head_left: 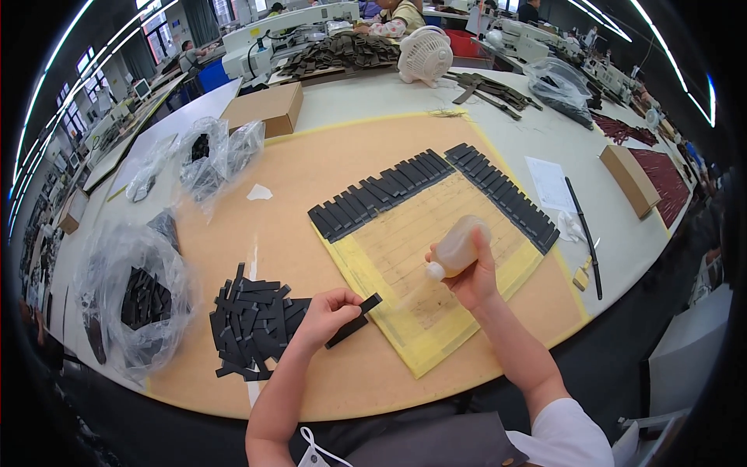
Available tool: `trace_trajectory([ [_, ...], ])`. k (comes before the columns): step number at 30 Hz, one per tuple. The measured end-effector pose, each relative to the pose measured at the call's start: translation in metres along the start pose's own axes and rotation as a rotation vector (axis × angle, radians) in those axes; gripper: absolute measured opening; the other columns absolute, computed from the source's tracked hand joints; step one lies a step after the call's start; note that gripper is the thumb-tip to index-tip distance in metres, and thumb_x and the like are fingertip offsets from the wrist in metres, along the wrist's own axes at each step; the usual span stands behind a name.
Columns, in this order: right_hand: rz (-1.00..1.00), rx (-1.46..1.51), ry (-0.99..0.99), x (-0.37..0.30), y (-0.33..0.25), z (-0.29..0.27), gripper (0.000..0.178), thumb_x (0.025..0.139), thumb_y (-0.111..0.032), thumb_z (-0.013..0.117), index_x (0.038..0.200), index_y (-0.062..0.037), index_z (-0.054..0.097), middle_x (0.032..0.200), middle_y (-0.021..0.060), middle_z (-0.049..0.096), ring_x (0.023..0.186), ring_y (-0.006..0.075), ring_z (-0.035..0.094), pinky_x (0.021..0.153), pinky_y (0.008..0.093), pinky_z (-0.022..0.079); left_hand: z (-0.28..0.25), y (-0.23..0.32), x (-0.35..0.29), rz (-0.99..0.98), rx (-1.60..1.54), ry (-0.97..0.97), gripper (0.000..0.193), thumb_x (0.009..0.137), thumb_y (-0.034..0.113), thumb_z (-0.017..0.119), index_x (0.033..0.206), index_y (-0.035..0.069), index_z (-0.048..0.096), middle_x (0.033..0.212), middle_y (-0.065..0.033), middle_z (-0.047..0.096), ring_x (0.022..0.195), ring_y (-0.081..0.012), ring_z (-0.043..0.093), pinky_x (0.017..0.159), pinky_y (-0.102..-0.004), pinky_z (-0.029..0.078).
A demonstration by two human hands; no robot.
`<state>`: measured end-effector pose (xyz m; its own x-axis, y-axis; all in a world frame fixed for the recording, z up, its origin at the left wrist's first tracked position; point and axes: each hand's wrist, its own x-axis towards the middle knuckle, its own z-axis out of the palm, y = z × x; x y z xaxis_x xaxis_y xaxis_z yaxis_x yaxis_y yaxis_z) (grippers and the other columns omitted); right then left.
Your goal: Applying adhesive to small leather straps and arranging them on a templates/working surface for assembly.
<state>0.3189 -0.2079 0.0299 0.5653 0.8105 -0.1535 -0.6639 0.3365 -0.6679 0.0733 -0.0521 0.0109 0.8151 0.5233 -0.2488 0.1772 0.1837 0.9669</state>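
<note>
My left hand [331, 315] pinches a short black strip [371, 303] between thumb and fingers, above the near left edge of a board. Another black strip [346, 333] shows just below that hand. My right hand [476, 282] is wrapped round a translucent squeeze bottle [464, 240], tilted with its pale cap toward the lower left, over the board. Yellow tape borders the wooden board [424, 359]. Along its two far edges lie rows of black strips [381, 193], side by side. Left of my left hand is a loose pile of black strips [247, 323].
Plastic bags of dark pieces [148, 300] stand at the left. Behind the board are a cardboard box [268, 107], a white fan [425, 56] and dark straps [494, 92]. On the right lie a paper sheet [551, 184], a black rod [585, 233] and a brush [580, 278].
</note>
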Motion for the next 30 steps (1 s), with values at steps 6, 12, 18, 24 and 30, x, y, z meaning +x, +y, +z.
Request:
trace_trajectory([
  [6,0.091,0.143,0.091,0.012,0.011,-0.006,0.07,0.085,-0.065,0.067,0.126,-0.0132,0.044,0.106,0.0164,0.066,0.096,0.0308,0.071,0.07,0.0369,0.062,-0.008,-0.009,0.007,0.015,-0.025,0.038,0.012,0.088,0.008,0.066,0.098,0.0,0.068,0.085,0.0027,0.065,0.075,-0.0031,0.056,0.068,-0.0194,0.044],
  [12,0.152,0.169,0.075,0.009,0.012,-0.004,0.07,0.085,-0.065,0.066,0.125,-0.0116,0.045,0.105,0.0161,0.067,0.095,0.0291,0.072,0.06,0.0309,0.061,-0.032,-0.004,0.014,0.145,-0.052,0.21,0.011,0.091,0.007,0.063,0.1,0.001,0.067,0.085,0.0035,0.065,0.074,-0.003,0.057,0.068,-0.0181,0.044],
  [18,0.157,0.107,0.018,0.03,0.018,-0.026,0.071,0.086,-0.065,0.066,0.127,-0.0109,0.044,0.108,0.017,0.065,0.096,0.0291,0.071,0.062,0.0331,0.063,-0.073,-0.034,0.035,0.284,-0.309,0.401,0.011,0.093,0.01,0.059,0.101,0.003,0.062,0.07,-0.0007,0.058,0.057,-0.0118,0.055,0.055,-0.0264,0.044],
  [24,0.189,0.168,-0.114,0.036,0.016,-0.032,0.073,0.086,-0.066,0.065,0.128,-0.0101,0.043,0.11,0.0181,0.064,0.1,0.0294,0.07,0.065,0.035,0.064,-0.08,-0.038,0.041,0.311,-0.383,0.422,0.011,0.094,0.009,0.057,0.101,0.002,0.061,0.069,-0.0031,0.057,0.056,-0.0142,0.054,0.055,-0.0281,0.044],
  [30,0.166,0.212,0.023,0.031,0.011,-0.02,0.07,0.088,-0.067,0.062,0.126,-0.0091,0.047,0.114,0.0193,0.064,0.103,0.0304,0.069,0.069,0.0354,0.063,-0.075,-0.038,0.043,0.325,-0.409,0.461,0.011,0.094,0.009,0.058,0.102,0.002,0.061,0.07,-0.0038,0.059,0.06,-0.0141,0.056,0.059,-0.0292,0.045],
])
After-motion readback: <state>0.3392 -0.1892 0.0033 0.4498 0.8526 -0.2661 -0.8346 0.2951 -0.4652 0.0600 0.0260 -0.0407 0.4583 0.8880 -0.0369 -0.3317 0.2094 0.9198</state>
